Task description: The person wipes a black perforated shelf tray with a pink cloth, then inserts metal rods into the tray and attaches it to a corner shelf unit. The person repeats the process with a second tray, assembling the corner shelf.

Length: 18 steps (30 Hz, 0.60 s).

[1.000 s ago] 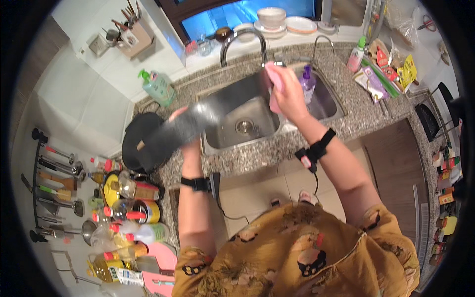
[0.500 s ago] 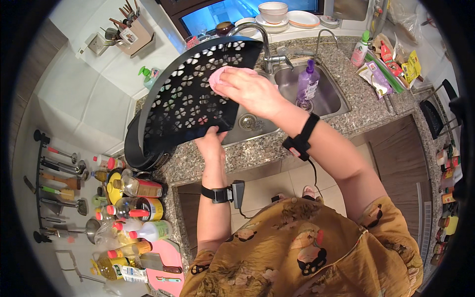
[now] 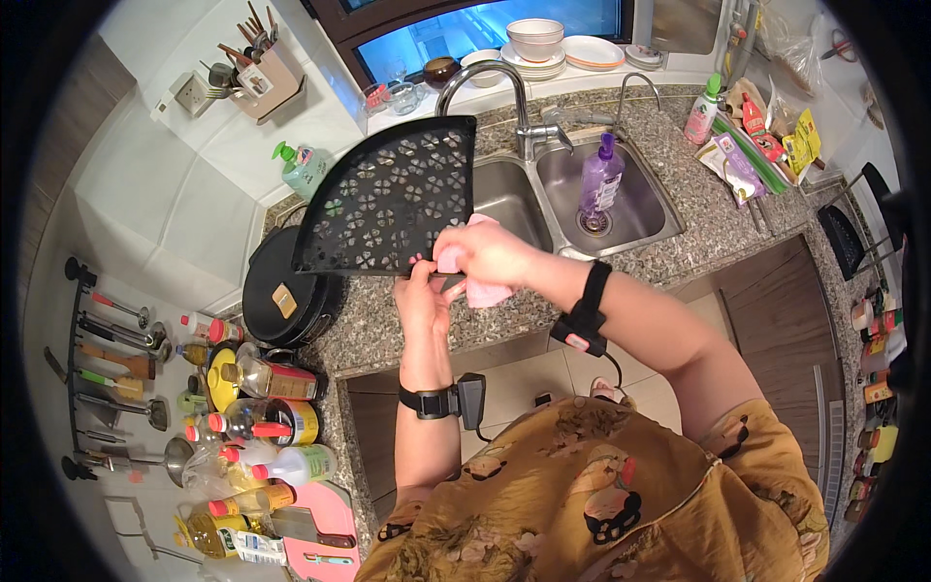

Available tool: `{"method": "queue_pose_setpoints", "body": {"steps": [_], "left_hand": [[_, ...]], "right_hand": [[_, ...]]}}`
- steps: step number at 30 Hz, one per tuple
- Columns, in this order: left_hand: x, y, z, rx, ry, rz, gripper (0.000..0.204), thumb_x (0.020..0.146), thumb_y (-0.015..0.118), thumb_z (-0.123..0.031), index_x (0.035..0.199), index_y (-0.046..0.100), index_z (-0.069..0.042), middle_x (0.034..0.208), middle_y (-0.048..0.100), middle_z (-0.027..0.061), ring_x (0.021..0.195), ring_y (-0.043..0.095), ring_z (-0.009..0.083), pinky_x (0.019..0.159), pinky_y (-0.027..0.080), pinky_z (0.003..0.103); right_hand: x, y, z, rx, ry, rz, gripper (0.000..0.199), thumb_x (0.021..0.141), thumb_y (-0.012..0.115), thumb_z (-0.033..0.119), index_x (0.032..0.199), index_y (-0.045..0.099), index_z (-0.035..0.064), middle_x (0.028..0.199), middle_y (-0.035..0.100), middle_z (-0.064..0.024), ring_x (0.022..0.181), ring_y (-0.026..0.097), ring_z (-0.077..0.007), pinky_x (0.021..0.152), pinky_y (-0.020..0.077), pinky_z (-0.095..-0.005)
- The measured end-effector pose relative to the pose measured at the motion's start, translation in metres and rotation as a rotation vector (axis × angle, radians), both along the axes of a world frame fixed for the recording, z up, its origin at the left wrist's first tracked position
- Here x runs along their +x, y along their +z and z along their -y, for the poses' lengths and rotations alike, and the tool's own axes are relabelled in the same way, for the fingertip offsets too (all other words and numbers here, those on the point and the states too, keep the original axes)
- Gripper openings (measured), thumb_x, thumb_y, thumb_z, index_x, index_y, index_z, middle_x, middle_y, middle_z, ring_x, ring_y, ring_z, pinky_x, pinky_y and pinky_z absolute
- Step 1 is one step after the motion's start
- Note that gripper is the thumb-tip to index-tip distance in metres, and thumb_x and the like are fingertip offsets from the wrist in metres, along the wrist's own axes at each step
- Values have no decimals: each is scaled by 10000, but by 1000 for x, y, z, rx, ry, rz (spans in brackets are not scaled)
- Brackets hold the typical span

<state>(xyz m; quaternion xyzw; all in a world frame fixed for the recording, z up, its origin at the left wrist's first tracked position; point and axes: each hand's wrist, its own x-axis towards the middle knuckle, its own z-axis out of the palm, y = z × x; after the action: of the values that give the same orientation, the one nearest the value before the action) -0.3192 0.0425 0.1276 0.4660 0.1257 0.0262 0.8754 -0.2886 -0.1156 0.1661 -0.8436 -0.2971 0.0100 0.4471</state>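
A black fan-shaped corner shelf (image 3: 396,202) with clover-shaped cutouts is held up, tilted, over the counter and the edge of the left basin. My left hand (image 3: 421,303) grips it from below at its near corner, thumb at the edge. Bunched in my right hand (image 3: 493,254) is a pink cloth (image 3: 488,294), pressed close to that same corner beside my left fingers. Part of the cloth hangs below my right hand. The shelf's underside is hidden.
Behind the shelf are a double sink (image 3: 509,202) and a curved faucet (image 3: 524,107). A purple pump bottle (image 3: 603,175) stands in the right basin. Left of the shelf sit a black round pan (image 3: 272,286) and a green pump bottle (image 3: 304,173). Several bottles (image 3: 281,373) crowd the left counter.
The shelf has come lower, its surface turned more toward me. My right hand and the cloth have moved from the shelf's upper right area down to its near corner.
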Motion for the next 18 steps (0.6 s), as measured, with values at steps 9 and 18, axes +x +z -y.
{"method": "queue_pose_setpoints", "body": {"steps": [9,18], "left_hand": [[-14,-16,-1,-42,-86,-15,343,819,466,45,1154,526,-2,1145,635,162,1019,681,334,772,603,623],[-27,-11,26,55,-206,4,403,850,474,55,1245,476,-26,1117,625,126,992,679,276,708,637,533]], "right_hand": [[33,80,31,810,-184,-149,534,840,557,8,1363,453,-9,1302,566,-170,1171,589,-236,982,491,-346],[56,22,-7,406,-534,446,557,718,566,-93,1267,537,-1,1259,510,-218,1216,483,-417,1066,401,-437]]}}
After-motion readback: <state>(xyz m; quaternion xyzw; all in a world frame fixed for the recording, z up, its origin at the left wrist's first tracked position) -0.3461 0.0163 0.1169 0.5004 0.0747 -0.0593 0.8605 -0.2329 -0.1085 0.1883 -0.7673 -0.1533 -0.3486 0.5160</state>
